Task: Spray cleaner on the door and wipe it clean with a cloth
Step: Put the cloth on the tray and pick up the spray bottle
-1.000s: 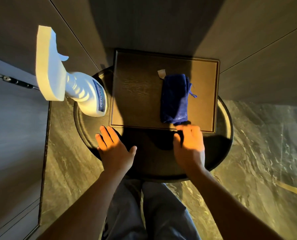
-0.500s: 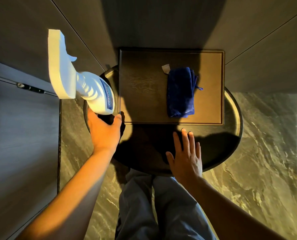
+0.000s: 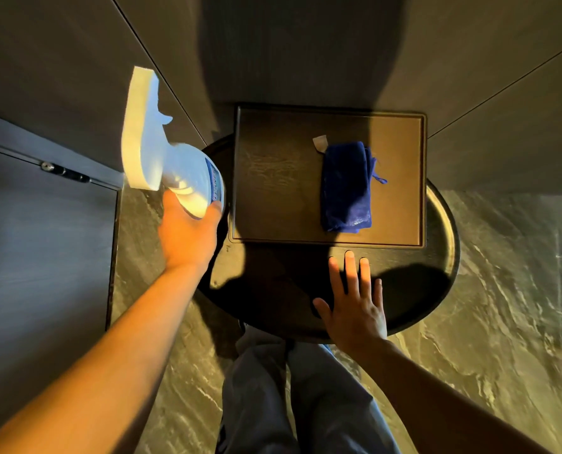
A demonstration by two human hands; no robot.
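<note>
Since a moment ago our left hand point(image 3: 188, 237) has closed round the base of the spray bottle point(image 3: 175, 168) beside the table point(image 3: 443, 257), a rigid, probably slick plastic, while our right hand point(image 3: 355, 306) rests flat and empty near the soft cloth point(image 3: 345, 188)

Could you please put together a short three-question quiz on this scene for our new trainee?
1. True or false: the left hand grips the white plastic spray bottle.
2. Where does the folded dark blue cloth lie? A) on the marble floor B) on the rectangular brown wooden tray C) in the right hand
3. What does the right hand rest on?

Key: 1 true; 2 B; 3 the round dark table, fingers spread, holding nothing.
</note>
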